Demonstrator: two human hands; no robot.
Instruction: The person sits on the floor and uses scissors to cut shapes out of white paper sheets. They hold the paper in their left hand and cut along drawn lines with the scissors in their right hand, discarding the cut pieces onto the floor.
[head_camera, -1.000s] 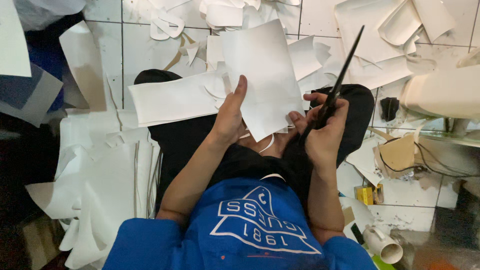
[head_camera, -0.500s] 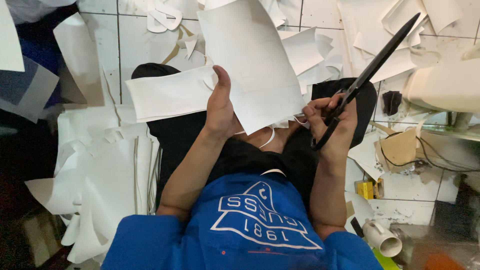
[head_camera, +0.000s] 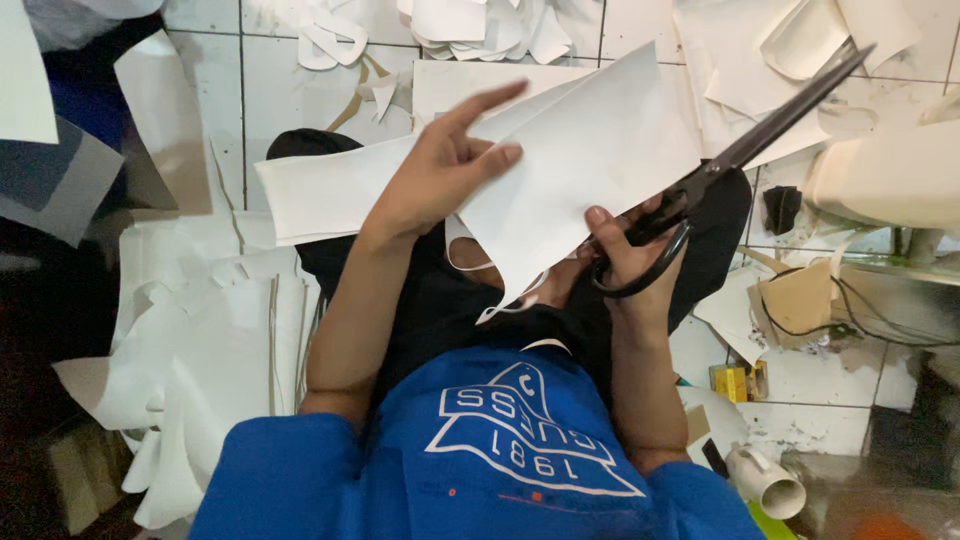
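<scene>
My left hand (head_camera: 435, 180) is up in front of me at the left edge of a white sheet (head_camera: 600, 150). Its index finger sticks out and the other fingers are spread; the thumb is hidden behind the sheet. My right hand (head_camera: 635, 260) grips the loop handles of long black scissors (head_camera: 760, 135), with its thumb against the sheet's lower right edge. The blades are together and point up to the right, beside the sheet and not in it. A curved cut strip (head_camera: 500, 300) dangles from the sheet's bottom over my dark lap.
A long white strip (head_camera: 320, 195) lies across my knee. White sheets are stacked on the left (head_camera: 200, 360), and cut white pieces (head_camera: 470, 25) litter the tiled floor ahead. To the right are brown card with a cable (head_camera: 800, 300), a yellow box (head_camera: 735, 382) and a white roll (head_camera: 768, 482).
The sheet has turned and shifted right while my left hand's fingers spread out on it. The scissors have swung from steeply upright to a lower slant toward the right.
</scene>
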